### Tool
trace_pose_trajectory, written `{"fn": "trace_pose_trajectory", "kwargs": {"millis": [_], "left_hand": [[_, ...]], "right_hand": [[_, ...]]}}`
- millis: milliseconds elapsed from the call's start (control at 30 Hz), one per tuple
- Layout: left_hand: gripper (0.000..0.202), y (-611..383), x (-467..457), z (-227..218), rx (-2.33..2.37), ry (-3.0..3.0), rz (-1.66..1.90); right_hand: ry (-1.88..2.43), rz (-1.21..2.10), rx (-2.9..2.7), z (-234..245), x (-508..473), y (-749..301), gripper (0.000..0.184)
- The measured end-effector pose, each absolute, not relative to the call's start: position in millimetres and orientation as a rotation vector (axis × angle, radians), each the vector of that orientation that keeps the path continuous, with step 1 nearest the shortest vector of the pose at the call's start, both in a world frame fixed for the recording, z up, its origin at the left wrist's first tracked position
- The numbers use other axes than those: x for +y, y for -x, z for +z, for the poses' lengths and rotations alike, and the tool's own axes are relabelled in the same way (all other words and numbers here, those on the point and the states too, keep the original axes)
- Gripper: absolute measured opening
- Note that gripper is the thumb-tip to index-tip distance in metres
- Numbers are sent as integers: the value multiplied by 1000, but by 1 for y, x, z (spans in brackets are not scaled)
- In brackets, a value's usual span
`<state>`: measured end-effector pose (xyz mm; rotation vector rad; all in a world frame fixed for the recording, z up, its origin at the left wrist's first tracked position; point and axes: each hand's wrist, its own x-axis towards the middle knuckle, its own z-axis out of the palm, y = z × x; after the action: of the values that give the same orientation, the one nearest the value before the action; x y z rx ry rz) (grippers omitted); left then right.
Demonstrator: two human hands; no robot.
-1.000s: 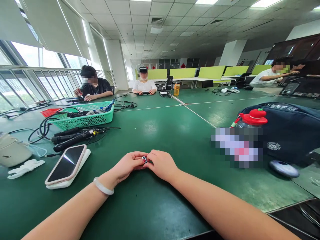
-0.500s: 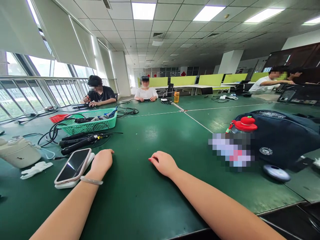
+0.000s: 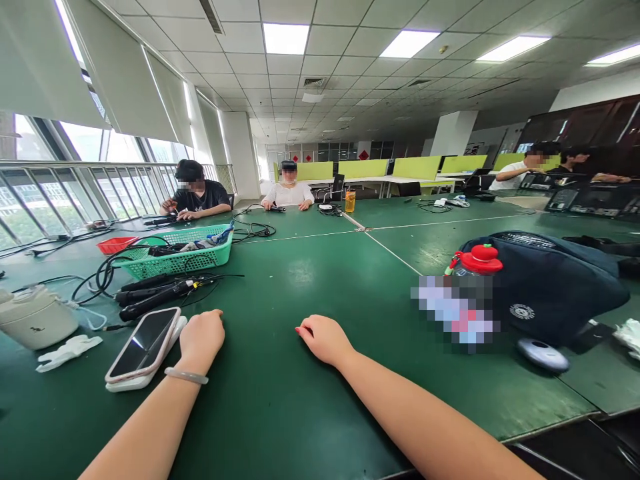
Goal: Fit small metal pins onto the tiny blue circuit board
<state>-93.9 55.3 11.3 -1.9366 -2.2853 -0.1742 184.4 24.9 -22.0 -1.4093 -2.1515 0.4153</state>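
One smartphone [image 3: 145, 347] lies face up on one white slab [image 3: 125, 385], just beside the left hand [image 3: 203, 341]; two black handles [image 3: 159, 300], one mint-green basket [image 3: 205, 259] and one red basket [image 3: 114, 246] lie beyond. Both hands rest on the green tabletop [image 3: 300, 407], well apart, backs upward. Left hand: fingers curled under, mostly hidden; contents cannot be determined. Right hand [image 3: 326, 340]: fingers loosely curled, thumb tip visible; contents cannot be determined. At right, one red-capped bottle [image 3: 481, 259] stands beside one navy bag [image 3: 555, 287].

The left hand [image 3: 203, 341] shows lower left, palm hidden; the right hand [image 3: 326, 339], lower middle, seems loosely curled; both forearms [image 3: 400, 401] splay outward.
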Motion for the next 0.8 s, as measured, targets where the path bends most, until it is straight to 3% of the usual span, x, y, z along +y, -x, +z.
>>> {"fn": "trace_pose_trajectory", "kwargs": {"millis": [200,467,800], "left_hand": [[39,97,63,4,-2269,1948,-268],[40,98,88,2,-2511,1989,-843],[38,-18,75,-6,-2461,2400,-1475]], "right_hand": [[1479,602,-2048,-24,36,-186,33],[1460,906,-1977,-21,59,-197,38],[1588,840,-1849,-23,62,-189,34]]}}
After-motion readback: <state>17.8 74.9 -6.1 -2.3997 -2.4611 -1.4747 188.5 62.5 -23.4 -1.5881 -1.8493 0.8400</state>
